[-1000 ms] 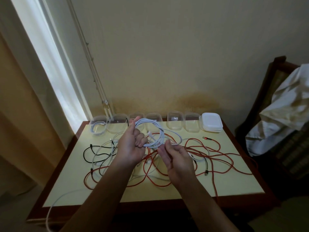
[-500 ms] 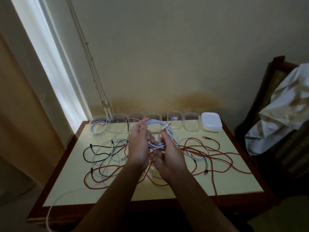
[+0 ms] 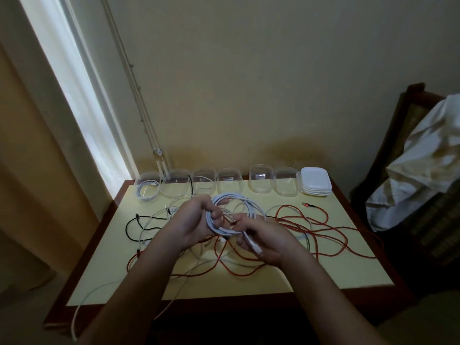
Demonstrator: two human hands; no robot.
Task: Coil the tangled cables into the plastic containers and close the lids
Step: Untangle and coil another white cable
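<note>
Nearest, at 7 o'clock, a loose white cable (image 3: 81,303) hangs over the front edge of the worktop (image 3: 311,277). It could slide to the floor if the pile it runs into gets dragged.

Above the middle of the worktop both hands hold the white coil (image 3: 231,195) clear of the surface. The left hand (image 3: 191,220) has its fingers (image 3: 217,215) curled through the ring and holds the stacked loops at the coil's 9 o'clock side. The right hand (image 3: 266,237) grips the coil's lower edge at about 5 o'clock, and the plug end (image 3: 255,246) lies across that hand, not yet tucked in.

I judge the coil's free tail to be the weak point. If either grip slackens before the end is wrapped or tucked, the springy loops are likely to open out and fall back into the tangle below.

Under and beyond the hands, the red cable (image 3: 311,220) sprawls from 6 to 3 o'clock and the black cable (image 3: 128,226) lies at 9 o'clock. Thin strands seem to pass close by the ring; I cannot tell whether any is caught in it. A snagged strand would pull the tangle along.

At 12 o'clock stands the row of clear containers (image 3: 261,185). The one at 11 o'clock (image 3: 146,189) already holds a white cable. The stacked lids (image 3: 315,181) sit at 1 o'clock. The tubs look light, so a coil pushed in while too wide could tip one over.
</note>
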